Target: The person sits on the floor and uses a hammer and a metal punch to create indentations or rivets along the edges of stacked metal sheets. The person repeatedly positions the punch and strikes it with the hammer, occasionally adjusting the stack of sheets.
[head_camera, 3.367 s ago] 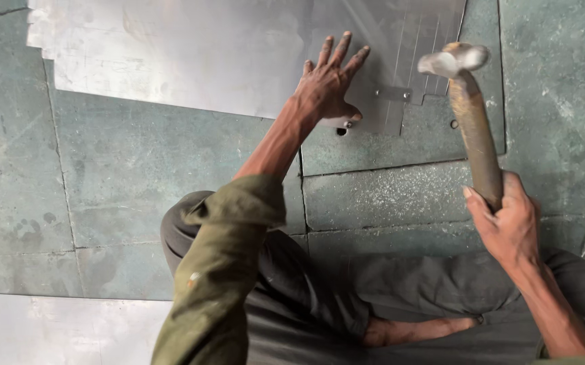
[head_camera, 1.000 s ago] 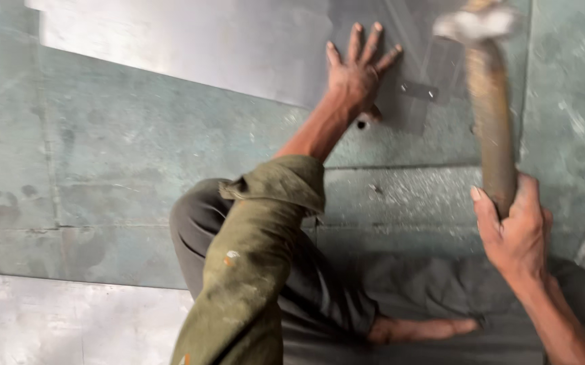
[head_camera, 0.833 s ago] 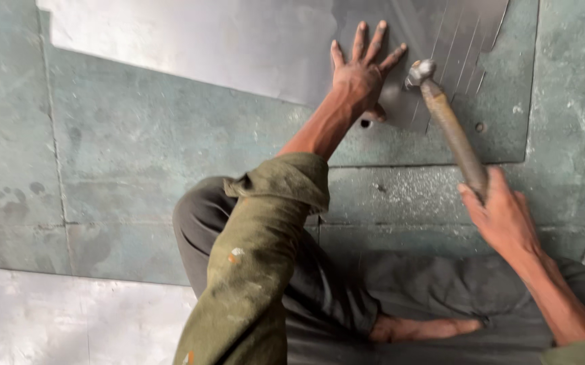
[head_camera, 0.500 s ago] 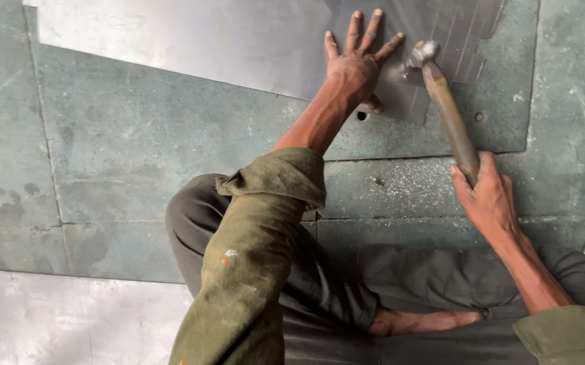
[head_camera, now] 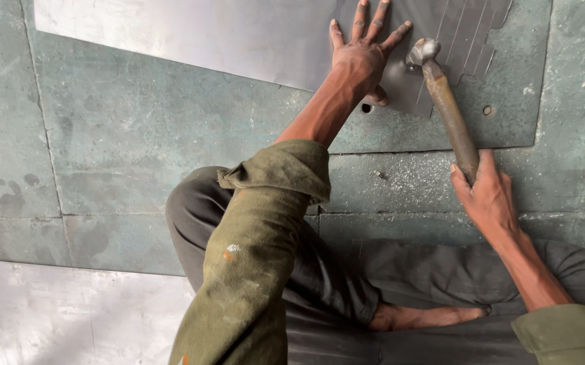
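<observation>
While the left hand (head_camera: 359,62) stays flat on the metal sheet (head_camera: 238,34), the right hand (head_camera: 485,196), grip closed, has lowered the hammer (head_camera: 444,101).

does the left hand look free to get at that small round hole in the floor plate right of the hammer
Probably not directly: the left hand lies spread flat on the metal sheet, and the hammer, held by the right hand, lies between it and the hole.
</observation>
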